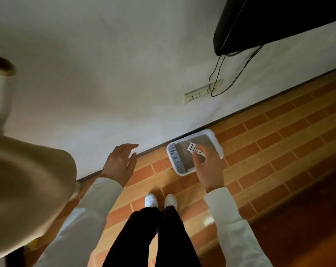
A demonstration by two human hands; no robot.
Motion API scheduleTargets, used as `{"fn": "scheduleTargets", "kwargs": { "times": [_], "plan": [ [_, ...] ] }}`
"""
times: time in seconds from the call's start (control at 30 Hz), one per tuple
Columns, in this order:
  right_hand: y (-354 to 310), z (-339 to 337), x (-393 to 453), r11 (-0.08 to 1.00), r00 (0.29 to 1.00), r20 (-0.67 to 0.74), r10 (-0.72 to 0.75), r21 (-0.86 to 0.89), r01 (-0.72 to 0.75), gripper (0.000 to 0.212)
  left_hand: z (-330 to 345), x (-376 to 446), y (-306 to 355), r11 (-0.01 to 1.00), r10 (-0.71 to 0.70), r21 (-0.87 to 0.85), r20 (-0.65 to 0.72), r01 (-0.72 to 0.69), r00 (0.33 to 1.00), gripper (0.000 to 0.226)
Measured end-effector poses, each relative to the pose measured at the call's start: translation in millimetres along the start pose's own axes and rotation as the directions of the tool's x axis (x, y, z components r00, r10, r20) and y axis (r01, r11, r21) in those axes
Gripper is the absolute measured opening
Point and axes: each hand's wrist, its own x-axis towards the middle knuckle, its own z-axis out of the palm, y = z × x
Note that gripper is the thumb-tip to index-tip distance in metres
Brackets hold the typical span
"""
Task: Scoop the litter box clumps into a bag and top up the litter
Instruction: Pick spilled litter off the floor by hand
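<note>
White litter box (217, 140) on the brick-pattern floor (278, 141), against the foot of the pale wall (105, 74), with grey litter (184, 154) inside and a perforated grey strip along its left end. Right hand (209, 168) held above the box, thumb and fingers pinching the handle of a white slotted scoop (195, 148), blade over the litter; whether blade touches litter, cannot tell. Left hand (121, 162) raised and apart from the box, fingers spread and relaxed, holding nothing. 2 white shoes (151, 200) just short of the box. Wall socket (202, 91) with black cables (217, 74) hanging down to it.
</note>
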Motion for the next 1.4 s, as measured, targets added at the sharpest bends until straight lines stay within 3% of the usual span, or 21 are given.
{"fn": "scheduleTargets", "kwargs": {
  "times": [0.23, 0.47, 0.67, 0.87, 1.1, 1.27, 1.4],
  "plan": [
    [100, 102, 84, 0.994, 0.998, 0.004, -0.070, -0.082, 0.070, 0.032, 137, 54, -79, 0.996, 0.040, 0.075, 0.026, -0.042, 0.999, 0.032],
    [232, 259, 144, 0.983, 0.991, 0.089, -0.104, -0.142, 0.116, 0.034, 297, 81, -181, 0.991, 0.048, 0.121, 0.044, -0.053, 0.998, 0.028],
    [325, 374, 189, 0.968, 0.981, 0.053, -0.187, -0.160, 0.194, 0.033, 421, 100, -262, 0.985, 0.105, 0.136, 0.036, -0.109, 0.994, 0.038],
    [375, 444, 208, 0.966, 0.973, -0.005, -0.233, -0.115, 0.231, 0.029, 502, 118, -309, 0.973, 0.205, 0.119, -0.035, -0.200, 0.978, 0.031],
    [391, 504, 187, 0.935, 0.950, -0.050, -0.308, -0.199, 0.292, 0.024, 554, 113, -345, 0.943, 0.325, 0.100, -0.074, -0.317, 0.943, 0.031],
    [398, 552, 158, 0.878, 0.936, 0.096, -0.339, -0.325, 0.351, 0.028, 574, 99, -365, 0.950, 0.308, 0.083, -0.086, -0.302, 0.947, 0.031],
    [421, 595, 145, 0.757, 0.944, 0.194, -0.268, -0.563, 0.331, 0.048, 590, 85, -378, 0.972, 0.236, 0.038, -0.083, -0.234, 0.968, 0.032]
  ]
}}
